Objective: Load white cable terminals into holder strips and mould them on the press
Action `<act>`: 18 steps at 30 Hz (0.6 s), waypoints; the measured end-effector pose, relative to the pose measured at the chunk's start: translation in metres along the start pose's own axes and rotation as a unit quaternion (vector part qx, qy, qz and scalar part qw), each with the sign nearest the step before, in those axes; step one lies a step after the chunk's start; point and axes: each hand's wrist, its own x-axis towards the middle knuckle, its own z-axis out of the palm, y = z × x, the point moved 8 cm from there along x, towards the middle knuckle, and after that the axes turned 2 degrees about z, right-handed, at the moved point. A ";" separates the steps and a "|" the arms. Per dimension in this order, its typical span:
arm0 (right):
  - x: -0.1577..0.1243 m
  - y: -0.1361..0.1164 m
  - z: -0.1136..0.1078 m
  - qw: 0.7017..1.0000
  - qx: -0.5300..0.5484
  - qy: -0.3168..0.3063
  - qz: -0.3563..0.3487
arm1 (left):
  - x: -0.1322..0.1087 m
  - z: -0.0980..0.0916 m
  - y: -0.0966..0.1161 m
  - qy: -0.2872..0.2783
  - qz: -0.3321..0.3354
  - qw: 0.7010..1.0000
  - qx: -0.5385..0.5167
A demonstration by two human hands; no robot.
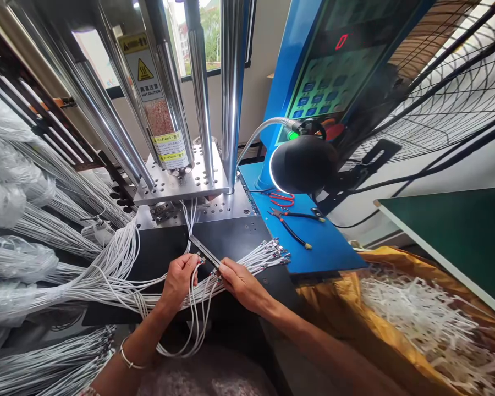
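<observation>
A narrow dark metal bar with slots (pixel 205 252) is held at a slant in front of the press. My right hand (pixel 240 281) is closed on its lower right end, thumb on top. Closed in a pinch at the bar's near edge, my left hand (pixel 179 281) holds the end of a white cable (pixel 193 300). Small metal connectors with coloured wire ends line that edge, and their cables loop down below my hands. Behind and under both hands lies a thick bundle of white cables (pixel 119 294), its connector ends (pixel 277 252) fanned out to the right.
Ahead stands a press with steel columns and a perforated plate (pixel 181 190); white cables hang beneath it. Black-handled cutters (pixel 291 225) lie on a blue plate (pixel 319 250) beside a black lamp (pixel 303 164). An orange sack (pixel 355 308) of white plastic scraps is at right.
</observation>
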 end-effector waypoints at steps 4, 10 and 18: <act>-0.003 -0.011 0.000 0.996 -0.080 -0.008 -0.024 | 0.000 -0.005 0.011 -0.001 0.016 0.999 0.043; -0.006 -0.016 -0.007 0.988 -0.151 0.003 -0.030 | 0.007 0.008 0.015 -0.072 0.010 0.992 0.101; -0.001 -0.012 -0.028 0.931 -0.363 0.044 0.020 | 0.070 -0.056 0.073 0.104 0.111 0.965 0.214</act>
